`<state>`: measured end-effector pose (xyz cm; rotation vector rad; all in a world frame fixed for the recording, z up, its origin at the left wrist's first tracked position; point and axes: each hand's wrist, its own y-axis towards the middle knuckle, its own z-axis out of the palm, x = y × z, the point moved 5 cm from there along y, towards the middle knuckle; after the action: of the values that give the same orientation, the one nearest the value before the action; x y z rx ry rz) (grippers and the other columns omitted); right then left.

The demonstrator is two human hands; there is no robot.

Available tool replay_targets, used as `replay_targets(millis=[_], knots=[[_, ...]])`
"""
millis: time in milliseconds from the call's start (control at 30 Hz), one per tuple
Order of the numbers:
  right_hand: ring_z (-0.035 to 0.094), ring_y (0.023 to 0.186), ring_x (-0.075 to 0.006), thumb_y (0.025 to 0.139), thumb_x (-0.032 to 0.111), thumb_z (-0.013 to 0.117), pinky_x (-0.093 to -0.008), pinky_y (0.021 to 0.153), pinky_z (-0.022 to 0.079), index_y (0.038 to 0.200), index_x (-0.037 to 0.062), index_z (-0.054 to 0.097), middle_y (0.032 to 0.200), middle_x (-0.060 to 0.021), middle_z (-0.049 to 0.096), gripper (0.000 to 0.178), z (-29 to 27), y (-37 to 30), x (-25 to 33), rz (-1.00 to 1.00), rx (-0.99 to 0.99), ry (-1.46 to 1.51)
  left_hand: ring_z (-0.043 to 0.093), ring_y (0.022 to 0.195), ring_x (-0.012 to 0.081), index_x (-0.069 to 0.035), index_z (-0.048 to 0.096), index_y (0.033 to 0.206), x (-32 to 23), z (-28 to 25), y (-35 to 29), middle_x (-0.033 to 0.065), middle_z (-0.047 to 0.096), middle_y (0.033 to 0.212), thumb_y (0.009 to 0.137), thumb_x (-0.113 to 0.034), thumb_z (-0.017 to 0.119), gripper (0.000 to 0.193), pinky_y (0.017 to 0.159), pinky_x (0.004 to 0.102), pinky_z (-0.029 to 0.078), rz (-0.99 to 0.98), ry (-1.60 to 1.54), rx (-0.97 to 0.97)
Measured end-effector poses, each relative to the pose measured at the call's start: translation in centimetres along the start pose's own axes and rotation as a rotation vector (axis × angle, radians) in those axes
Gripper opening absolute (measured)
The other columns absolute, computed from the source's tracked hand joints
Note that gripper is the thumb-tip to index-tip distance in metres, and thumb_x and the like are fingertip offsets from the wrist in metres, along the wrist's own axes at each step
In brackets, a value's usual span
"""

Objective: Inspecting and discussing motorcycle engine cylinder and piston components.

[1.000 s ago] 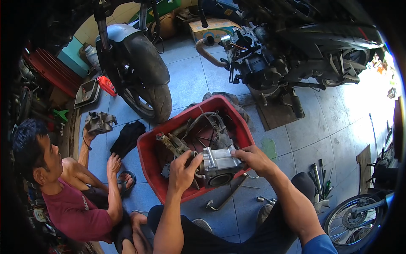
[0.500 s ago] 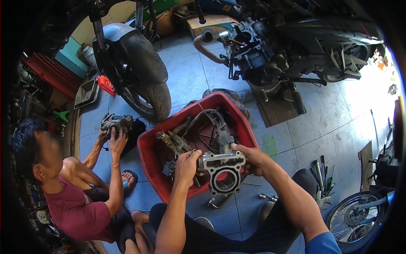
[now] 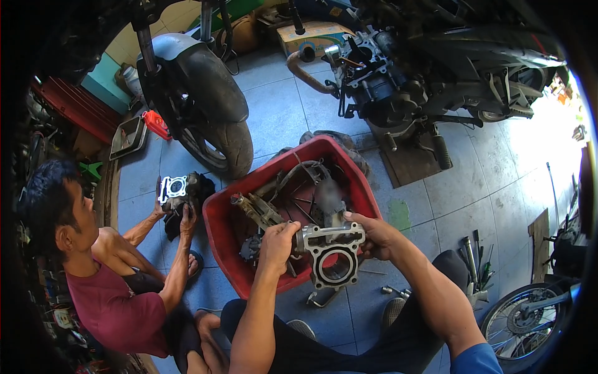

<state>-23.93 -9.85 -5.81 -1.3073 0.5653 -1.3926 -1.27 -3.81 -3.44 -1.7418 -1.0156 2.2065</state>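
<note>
A silver engine cylinder block (image 3: pixel 311 274) with a large round bore is held up between my two hands, over the near edge of a red plastic tub (image 3: pixel 218 249). My left hand (image 3: pixel 278 244) grips its left side, thumb on top. On the right side my right hand (image 3: pixel 375 235) is closed round it, the thumb along the upper edge; its fingers are partly hidden behind the block. Dirty metal engine parts (image 3: pixel 265 212) lie in the tub. To my left, a co-worker holds a cylinder head (image 3: pixel 176 189) in both hands, its bright gasket face showing.
A motorcycle front wheel (image 3: pixel 233 149) stands beyond the tub. At the upper right is a motorcycle with an opened engine (image 3: pixel 380 84), above a brown board (image 3: pixel 411 162). Wrenches and other tools (image 3: pixel 473 268) lie right of my knee, near a spoked wheel (image 3: pixel 523 318).
The co-worker has turned the cylinder head, so its bright flat face now shows, and has raised their head. My hands and the cylinder block have barely moved.
</note>
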Motion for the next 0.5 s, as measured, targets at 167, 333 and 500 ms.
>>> replay_targets(millis=[167, 333, 500], knots=[[0.038, 0.040, -0.0112, 0.086, 0.057, 0.068, -0.0280, 0.043, 0.032, 0.067, 0.0153, 0.061, 0.052, 0.0024, 0.048, 0.046, 0.7, -0.1, 0.1, -0.044, 0.006, 0.005, 0.056, 0.061, 0.0100, -0.001, 0.070, 0.077, 0.2, -0.8, -0.2, 0.0003, 0.063, 0.069, 0.092, -0.026, 0.063, 0.030, 0.054, 0.0286, 0.042, 0.095, 0.127, -0.043], [0.042, 0.039, -0.0123, 0.087, 0.054, 0.069, -0.0287, 0.042, 0.033, 0.068, 0.0134, 0.062, 0.052, 0.0011, 0.050, 0.045, 0.5, -0.9, 0.1, -0.037, 0.043, 0.044, 0.057, 0.058, 0.0085, -0.002, 0.070, 0.080, 0.2, -0.2, -0.3, 0.0005, 0.064, 0.069, 0.094, -0.026, 0.062, 0.029, 0.052, 0.0261, 0.044, 0.069, 0.219, -0.030], [0.039, 0.041, -0.0120, 0.087, 0.053, 0.069, -0.0298, 0.044, 0.034, 0.069, 0.0115, 0.063, 0.054, 0.0006, 0.050, 0.046, 1.5, -0.8, 0.4, -0.095, -0.011, 0.020, 0.056, 0.057, 0.0144, 0.000, 0.069, 0.079, 0.3, -1.4, -0.3, 0.0060, 0.062, 0.064, 0.091, -0.035, 0.061, 0.038, 0.050, 0.0341, 0.043, 0.078, 0.288, -0.067]])
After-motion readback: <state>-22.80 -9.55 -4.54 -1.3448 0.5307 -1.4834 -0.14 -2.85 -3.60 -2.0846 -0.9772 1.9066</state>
